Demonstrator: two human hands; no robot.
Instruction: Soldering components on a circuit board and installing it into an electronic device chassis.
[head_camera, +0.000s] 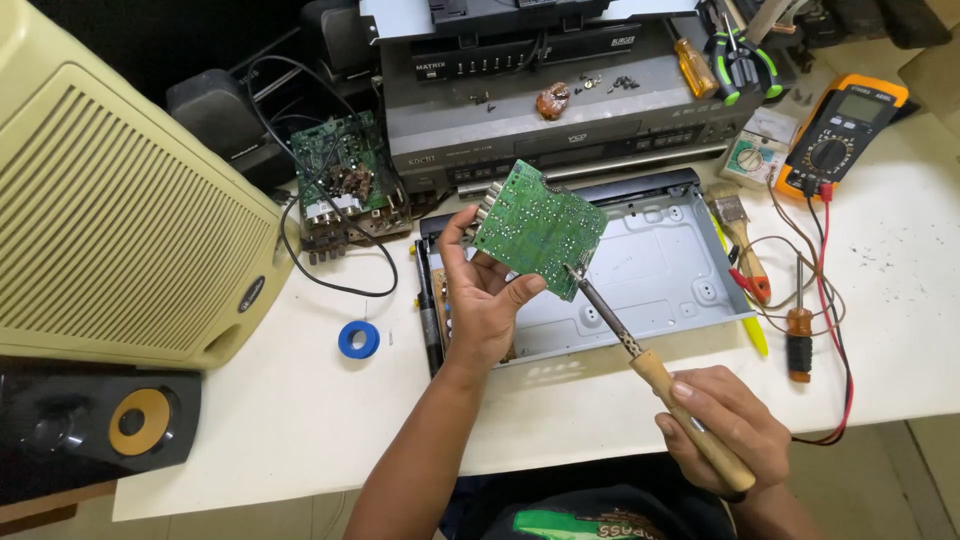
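My left hand holds a green circuit board tilted up, solder side toward me, above an open grey metal chassis. My right hand grips the wooden handle of a soldering iron. The iron's metal tip touches the lower edge of the board near its middle.
A cream speaker grille and a black speaker stand at left. Another green board with black cables, a blue tape roll, stacked players, an orange multimeter, a brush and screwdrivers lie around the white table.
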